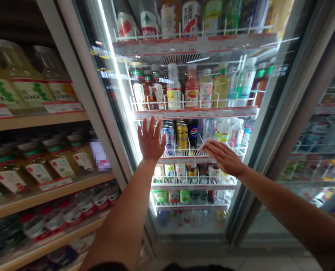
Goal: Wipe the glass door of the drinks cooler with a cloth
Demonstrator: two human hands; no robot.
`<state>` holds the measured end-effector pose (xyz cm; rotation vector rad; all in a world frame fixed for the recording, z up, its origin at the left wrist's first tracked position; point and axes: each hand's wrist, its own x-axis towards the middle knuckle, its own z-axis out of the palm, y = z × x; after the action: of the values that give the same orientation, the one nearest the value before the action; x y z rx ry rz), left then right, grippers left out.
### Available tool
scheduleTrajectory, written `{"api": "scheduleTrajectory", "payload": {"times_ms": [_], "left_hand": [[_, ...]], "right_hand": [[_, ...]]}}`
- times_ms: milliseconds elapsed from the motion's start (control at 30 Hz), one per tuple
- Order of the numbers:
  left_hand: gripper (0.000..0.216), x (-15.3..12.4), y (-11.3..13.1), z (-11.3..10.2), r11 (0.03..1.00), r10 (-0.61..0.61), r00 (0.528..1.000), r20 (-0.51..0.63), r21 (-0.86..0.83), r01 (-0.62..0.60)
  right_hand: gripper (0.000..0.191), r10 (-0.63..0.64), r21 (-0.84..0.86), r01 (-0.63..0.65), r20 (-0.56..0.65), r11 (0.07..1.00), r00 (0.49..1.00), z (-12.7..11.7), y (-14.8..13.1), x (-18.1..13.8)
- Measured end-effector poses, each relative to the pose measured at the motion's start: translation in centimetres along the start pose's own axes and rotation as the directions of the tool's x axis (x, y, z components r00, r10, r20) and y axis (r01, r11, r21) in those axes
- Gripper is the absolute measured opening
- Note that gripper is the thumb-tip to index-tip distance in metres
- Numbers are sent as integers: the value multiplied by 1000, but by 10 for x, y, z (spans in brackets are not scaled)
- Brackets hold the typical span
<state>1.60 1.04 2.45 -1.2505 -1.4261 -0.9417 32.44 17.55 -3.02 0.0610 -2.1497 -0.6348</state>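
My left hand [151,141] is raised with its fingers spread, palm toward the glass door [122,150] of a lit drinks fridge. My right hand [225,156] is held flat against or very near the same glass, lower and to the right. Its fingers lie together over a pale cloth [204,146], of which only an edge shows at the fingertips. Behind the glass, between my hands, stand a gold can [182,136], a blue-and-white can [169,140] and a dark blue Pepsi container [193,131].
Above sit wire-fronted fridge shelves with juice bottles [191,88]. To the left, wooden shelves [37,122] hold several rows of bottles. The door's metal frame [269,150] runs down the right, beside another fridge [305,158]. Light reflections cross the glass.
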Motion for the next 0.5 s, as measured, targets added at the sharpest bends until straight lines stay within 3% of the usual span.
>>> {"api": "scheduleTrajectory", "payload": {"times_ms": [100,200,367,500], "left_hand": [[58,-1,-1,1,1000,2,1000,-3,-11,-2],[59,-1,-2,1,999,-8,1000,3,-34,8],[59,-2,-1,1,1000,-15,1000,20,-19,15],[58,-2,0,0,1000,9,1000,-8,-20,-9]], "right_hand": [[79,-12,-20,12,-6,1000,1000,-6,9,16],[80,37,-50,-44,-134,998,990,-13,24,39],[72,210,24,-218,-389,976,897,-28,56,85],[61,205,72,-194,-445,978,872,-29,70,108]]}}
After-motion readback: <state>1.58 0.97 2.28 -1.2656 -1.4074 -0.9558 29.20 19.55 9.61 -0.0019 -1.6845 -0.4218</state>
